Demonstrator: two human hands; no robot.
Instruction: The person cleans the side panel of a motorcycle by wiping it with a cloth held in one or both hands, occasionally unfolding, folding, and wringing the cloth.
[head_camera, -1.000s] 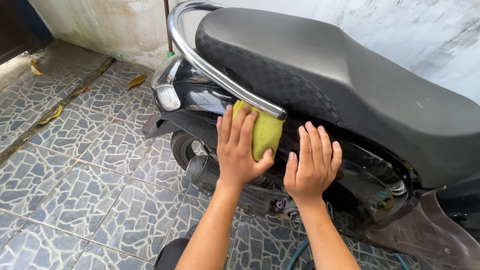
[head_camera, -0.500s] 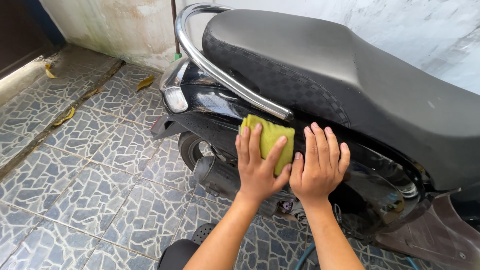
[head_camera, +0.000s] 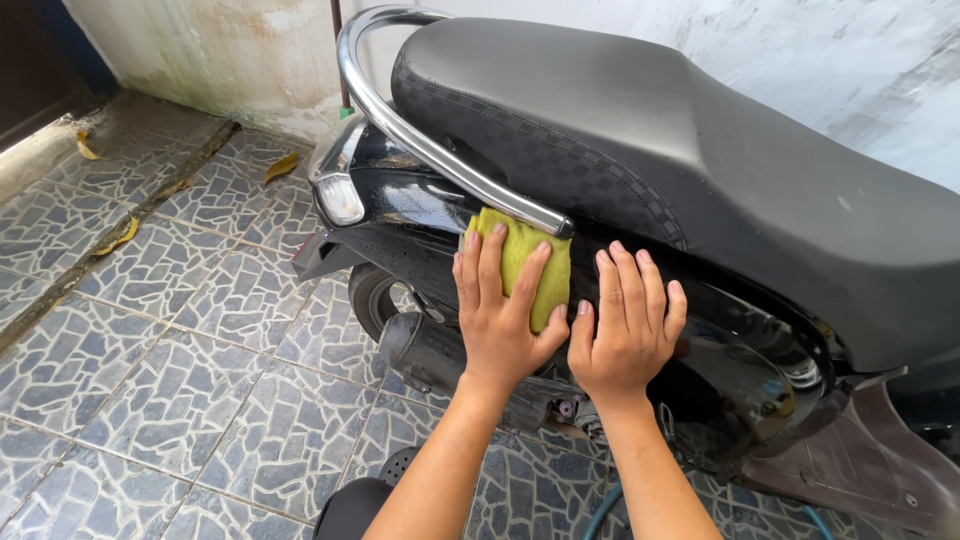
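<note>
The left hand is pressing a yellow-green sponge flat, fingers spread, against the scooter's black side panel; just beside the sponge, the right hand is bracing, fingers together.

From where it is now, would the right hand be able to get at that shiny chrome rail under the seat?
Probably yes. The right hand lies flat on the black side panel, just below the chrome grab rail, and nothing sits between them; the sponge is under the left hand.

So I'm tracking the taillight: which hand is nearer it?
Left. The left hand presses the sponge just right of the taillight; the right hand lies farther along.
</note>
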